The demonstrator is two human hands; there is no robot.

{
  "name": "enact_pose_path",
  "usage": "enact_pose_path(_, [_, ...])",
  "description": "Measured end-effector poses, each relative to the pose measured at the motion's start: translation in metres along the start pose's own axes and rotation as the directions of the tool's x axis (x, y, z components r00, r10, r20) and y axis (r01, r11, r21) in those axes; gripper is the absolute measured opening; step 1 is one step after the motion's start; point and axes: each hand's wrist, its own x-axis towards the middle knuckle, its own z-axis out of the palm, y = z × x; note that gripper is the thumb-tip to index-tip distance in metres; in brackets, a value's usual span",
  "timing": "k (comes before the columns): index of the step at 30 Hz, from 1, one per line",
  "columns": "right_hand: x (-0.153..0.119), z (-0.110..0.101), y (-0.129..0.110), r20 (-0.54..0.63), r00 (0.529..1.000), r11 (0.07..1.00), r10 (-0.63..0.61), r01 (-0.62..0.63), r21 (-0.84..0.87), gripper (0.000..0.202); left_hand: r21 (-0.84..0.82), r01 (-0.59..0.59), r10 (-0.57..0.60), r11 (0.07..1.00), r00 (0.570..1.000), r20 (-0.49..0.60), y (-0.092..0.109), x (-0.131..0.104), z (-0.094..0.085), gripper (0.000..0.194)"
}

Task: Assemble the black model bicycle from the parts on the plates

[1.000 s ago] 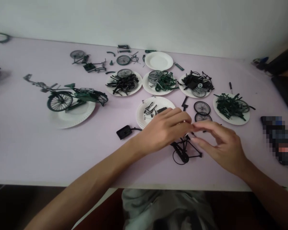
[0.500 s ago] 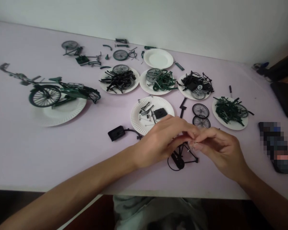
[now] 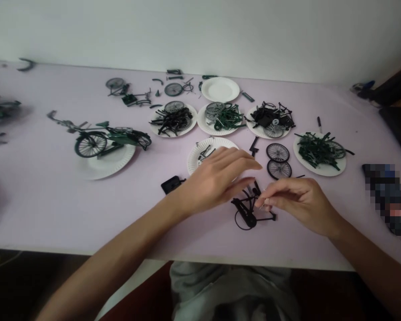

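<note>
My right hand pinches a small thin silvery part, too small to name, just above a black model bicycle frame lying on the table. My left hand holds nothing; its thumb and fingers are apart over the near side of a white paper plate with small parts on it. Past the hands lie two black spoked wheels, one in front of the other. To the left of the frame, partly behind my left forearm, is a black basket-like part.
A green model bicycle rests on a paper plate at the left. Plates heaped with black parts and green parts stand farther back, with loose green parts behind them. A blurred-out dark object lies at the right.
My left hand has let go and drawn back from my right fingertips, its thumb and fingers now apart. My right hand keeps its pinch, slightly lower. The camera view has turned left.
</note>
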Motion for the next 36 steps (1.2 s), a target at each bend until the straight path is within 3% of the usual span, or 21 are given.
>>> enact_pose_path(5, [0.003,-0.002,0.001,-0.141,0.987,0.996,-0.080,0.073,-0.055,0.014,0.226,-0.061,0.060,0.972,0.998,0.011,0.010,-0.019,-0.016,0.005])
enact_pose_path(9, [0.004,-0.001,0.002,-0.151,0.983,0.989,-0.103,0.085,-0.125,0.012,0.312,-0.168,0.117,0.935,0.978,0.174,0.030,-0.050,-0.006,0.013])
enact_pose_path(12, [0.004,0.007,0.005,-0.121,0.987,0.989,-0.102,0.088,-0.118,0.013,0.308,-0.165,0.115,0.937,0.978,0.175,0.040,-0.062,0.005,0.022])
enact_pose_path(16, [0.006,0.017,0.012,-0.134,0.985,0.988,-0.110,0.093,-0.126,0.014,0.360,-0.158,0.097,0.920,0.979,0.181,0.040,-0.060,0.017,0.001])
enact_pose_path(19, [0.009,0.019,0.016,-0.181,0.977,0.987,-0.115,0.092,-0.129,0.016,0.388,-0.186,0.126,0.903,0.976,0.175,0.036,-0.053,0.021,0.008])
enact_pose_path(22, [0.012,0.017,0.016,-0.218,0.972,0.995,-0.086,0.072,-0.070,0.021,0.388,-0.103,0.046,0.916,0.987,0.153,0.034,-0.043,0.019,0.008])
enact_pose_path(25, [0.015,0.013,0.016,-0.221,0.974,0.998,-0.047,0.057,0.039,0.024,0.376,-0.055,-0.027,0.925,0.977,0.210,0.030,-0.030,0.015,0.010])
enact_pose_path(28, [0.017,0.008,0.018,-0.236,0.972,0.992,-0.008,0.038,0.123,0.027,0.253,-0.024,-0.044,0.967,0.965,0.259,0.022,-0.018,0.013,0.009])
enact_pose_path(31, [0.017,0.006,0.017,-0.241,0.970,0.980,0.025,0.024,0.198,0.026,-0.112,0.099,-0.065,0.989,0.959,0.277,0.015,-0.012,0.012,0.005])
enact_pose_path(33, [0.015,0.007,0.015,-0.203,0.979,0.965,0.029,0.026,0.262,0.026,-0.337,0.184,-0.103,0.923,0.964,0.246,0.014,-0.011,0.009,0.006])
enact_pose_path(36, [0.013,0.010,0.011,-0.100,0.994,0.927,0.042,-0.001,0.376,0.026,-0.507,0.293,-0.186,0.811,0.950,0.252,0.014,-0.009,0.005,0.008])
